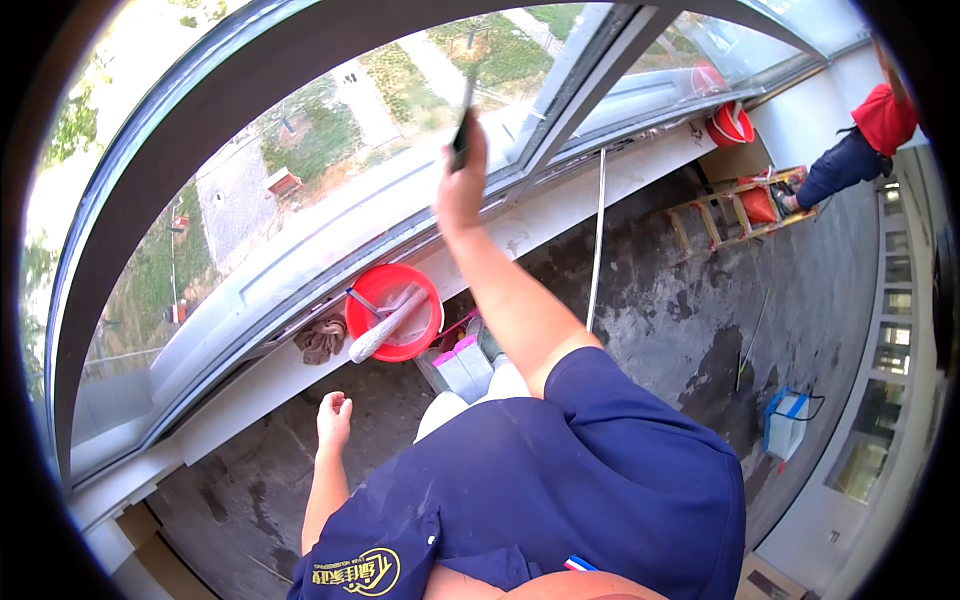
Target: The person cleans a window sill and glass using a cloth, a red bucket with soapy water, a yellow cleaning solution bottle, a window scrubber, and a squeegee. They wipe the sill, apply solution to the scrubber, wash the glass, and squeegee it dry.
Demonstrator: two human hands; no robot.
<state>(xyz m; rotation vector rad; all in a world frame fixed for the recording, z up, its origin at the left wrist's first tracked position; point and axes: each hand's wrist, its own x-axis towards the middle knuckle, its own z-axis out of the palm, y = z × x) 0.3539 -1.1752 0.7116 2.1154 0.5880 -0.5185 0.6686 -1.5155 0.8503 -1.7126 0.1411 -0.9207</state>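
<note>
My right hand point(461, 191) is raised in front of the large window pane point(337, 150), wrapped around a dark hand tool point(463, 139). The tool appears edge-on and blurred, so its exact kind and whether it touches the glass are unclear. Low at the left, my left hand point(334, 421) hangs in the air with nothing in it, fingers loosely curled and apart. Between my arms, a red bucket point(431, 330) stands on the white sill. A fluffy window-washer sleeve point(386, 326) with a blue-ended handle leans across its mouth. Beside it lies a crumpled brown cloth point(321, 340).
A white pole point(598, 240) slants from the sill towards the floor. Close to my legs is a grey caddy point(465, 367) with pink parts. A co-worker in red point(885, 120) stands on a stepladder point(720, 217) near another red bucket point(729, 126). The dark floor point(645, 330) has wet-looking patches.
</note>
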